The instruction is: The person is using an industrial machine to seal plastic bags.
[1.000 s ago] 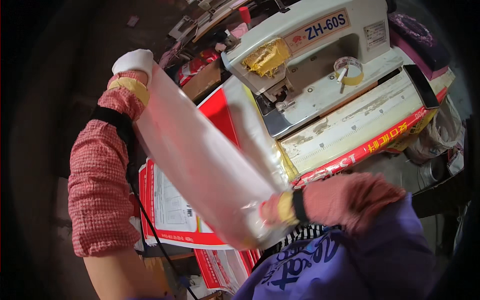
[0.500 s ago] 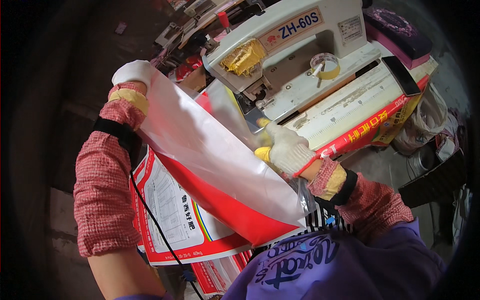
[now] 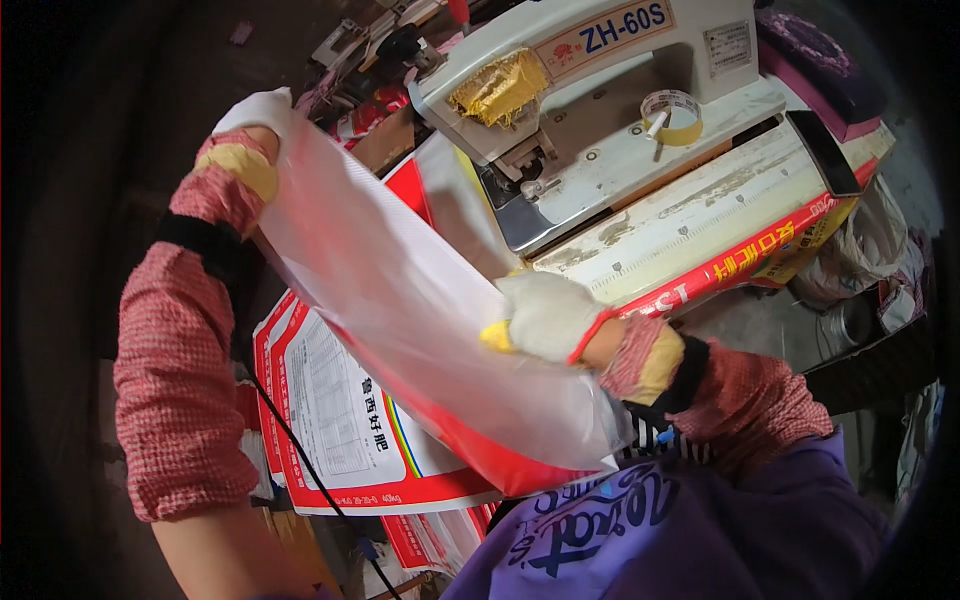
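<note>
My left hand (image 3: 255, 112), in a white knit glove, is closed on the upper left corner of a white and red woven bag (image 3: 450, 415) with a clear plastic liner (image 3: 370, 245). The bag stretches slantwise from there down to my waist. My right hand (image 3: 552, 315), gloved in white with yellow fingertips, is curled over the liner's upper edge; its fingertips are partly hidden. Just beyond it stands a pale industrial sewing machine (image 3: 610, 120), its needle area (image 3: 525, 165) apart from my right fingers.
Printed bags (image 3: 350, 420) lie stacked beneath the held one. A tape roll (image 3: 672, 117) rests on the machine bed. A red printed strip (image 3: 720, 270) lines the table's near edge. A black cord (image 3: 300, 450) crosses at lower left. A purple box (image 3: 820, 70) sits at upper right.
My right hand has drawn back from beside the machine's plate toward me, its fingers curling onto the liner. My left hand has shifted slightly left and up with the bag corner.
</note>
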Tool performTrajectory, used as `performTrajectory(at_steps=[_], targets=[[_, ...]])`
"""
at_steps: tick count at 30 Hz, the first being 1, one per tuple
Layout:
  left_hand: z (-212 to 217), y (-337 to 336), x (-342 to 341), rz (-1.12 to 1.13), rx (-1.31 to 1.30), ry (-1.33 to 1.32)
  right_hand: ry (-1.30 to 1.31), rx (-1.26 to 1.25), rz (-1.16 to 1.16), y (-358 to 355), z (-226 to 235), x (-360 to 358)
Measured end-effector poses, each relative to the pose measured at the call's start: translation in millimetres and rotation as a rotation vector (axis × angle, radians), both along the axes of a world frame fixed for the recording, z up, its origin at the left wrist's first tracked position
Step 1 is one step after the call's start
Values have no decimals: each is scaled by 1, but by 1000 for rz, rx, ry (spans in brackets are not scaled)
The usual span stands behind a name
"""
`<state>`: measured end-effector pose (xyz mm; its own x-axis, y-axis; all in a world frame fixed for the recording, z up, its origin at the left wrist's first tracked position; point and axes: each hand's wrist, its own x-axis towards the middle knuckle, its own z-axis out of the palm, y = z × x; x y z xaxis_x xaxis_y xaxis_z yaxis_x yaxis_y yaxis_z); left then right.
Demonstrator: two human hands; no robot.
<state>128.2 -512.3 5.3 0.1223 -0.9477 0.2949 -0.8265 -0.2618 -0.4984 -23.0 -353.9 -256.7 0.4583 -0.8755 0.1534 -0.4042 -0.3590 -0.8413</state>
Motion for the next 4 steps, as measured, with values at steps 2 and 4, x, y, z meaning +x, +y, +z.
performTrajectory(at_steps=[2,4], targets=[[2,-30,13,98,93,-147,-33,-298,-45,3,-9,23],[4,-48,16,194,178,-297,-656,512,97,20,10,49]])
